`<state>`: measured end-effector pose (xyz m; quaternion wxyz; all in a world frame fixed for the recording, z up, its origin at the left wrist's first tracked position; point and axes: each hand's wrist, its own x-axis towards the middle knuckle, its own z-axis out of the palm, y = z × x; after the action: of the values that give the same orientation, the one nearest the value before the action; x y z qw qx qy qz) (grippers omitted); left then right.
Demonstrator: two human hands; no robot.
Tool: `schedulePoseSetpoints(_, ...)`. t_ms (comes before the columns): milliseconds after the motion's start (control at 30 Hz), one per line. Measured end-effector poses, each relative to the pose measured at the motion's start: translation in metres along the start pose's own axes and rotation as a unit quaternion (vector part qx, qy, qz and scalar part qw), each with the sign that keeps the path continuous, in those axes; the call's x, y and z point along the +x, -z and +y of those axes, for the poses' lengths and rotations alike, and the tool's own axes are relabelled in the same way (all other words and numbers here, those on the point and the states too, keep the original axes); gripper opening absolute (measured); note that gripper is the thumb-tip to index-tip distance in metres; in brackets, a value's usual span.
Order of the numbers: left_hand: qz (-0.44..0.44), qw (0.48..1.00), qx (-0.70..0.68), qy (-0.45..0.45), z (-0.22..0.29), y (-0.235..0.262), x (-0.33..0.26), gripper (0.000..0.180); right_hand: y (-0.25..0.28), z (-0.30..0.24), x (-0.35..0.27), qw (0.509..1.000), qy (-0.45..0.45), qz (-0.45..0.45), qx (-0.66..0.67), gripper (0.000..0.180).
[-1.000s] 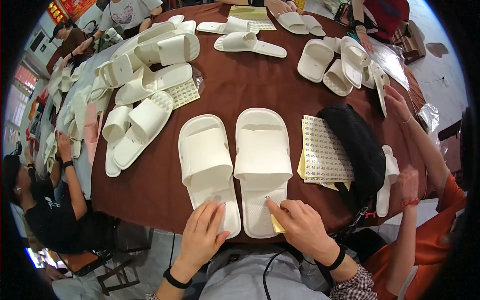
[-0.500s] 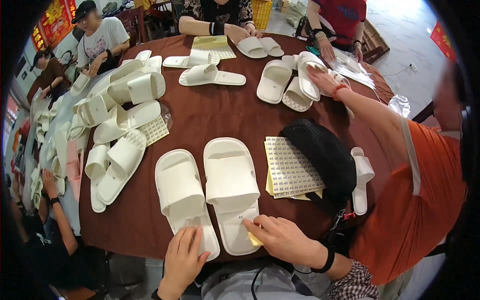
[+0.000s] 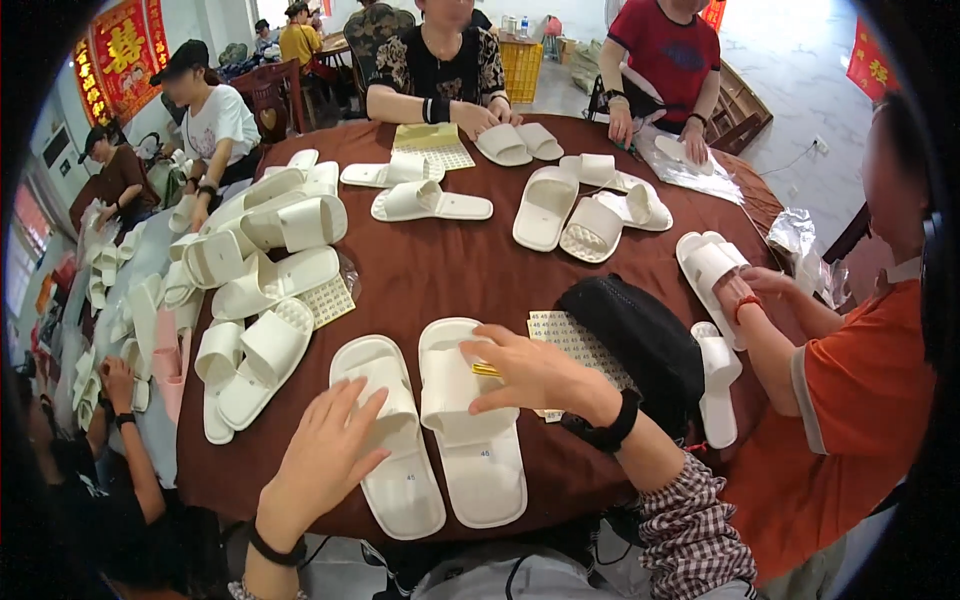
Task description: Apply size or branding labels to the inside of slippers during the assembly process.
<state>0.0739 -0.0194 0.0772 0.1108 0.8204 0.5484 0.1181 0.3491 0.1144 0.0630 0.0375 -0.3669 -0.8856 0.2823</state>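
Two white slippers lie side by side before me, a left one and a right one, toes away from me. On each insole, just behind the strap, is a small printed label. My left hand, fingers spread, is over the left slipper's outer edge and holds nothing. Above the right slipper's strap is my right hand, with a small yellow piece of sticker sheet in its fingers. Beside that hand lie larger sticker sheets, partly covered by a black cap-like cloth item.
A pile of white slippers covers the left of the brown-clothed table. More slippers lie toward the far side. A person in orange at my right holds a slipper. Other people sit or stand around.
Both my hands have lifted from the insoles and moved away from me; the right keeps the yellow piece. The person in orange has drawn a slipper back from the far group.
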Motion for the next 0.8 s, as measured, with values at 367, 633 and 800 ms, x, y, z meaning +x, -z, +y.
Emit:
schedulePoseSetpoints(367,-0.036,0.999,0.030,0.021,-0.031,-0.022,0.018,0.059,-0.001,0.000,-0.017,1.000,0.024,-0.006,-0.012,0.087)
schedulePoseSetpoints(633,-0.008,0.982,0.078,0.171,-0.006,-0.015,-0.040,0.079,0.033,0.003,-0.075,0.982,0.015,0.189,0.018,0.090)
schedulePoseSetpoints(800,-0.012,0.978,0.010,0.210,0.015,-0.023,-0.075,0.113,0.028,-0.006,-0.082,0.957,-0.055,0.285,-0.001,0.089)
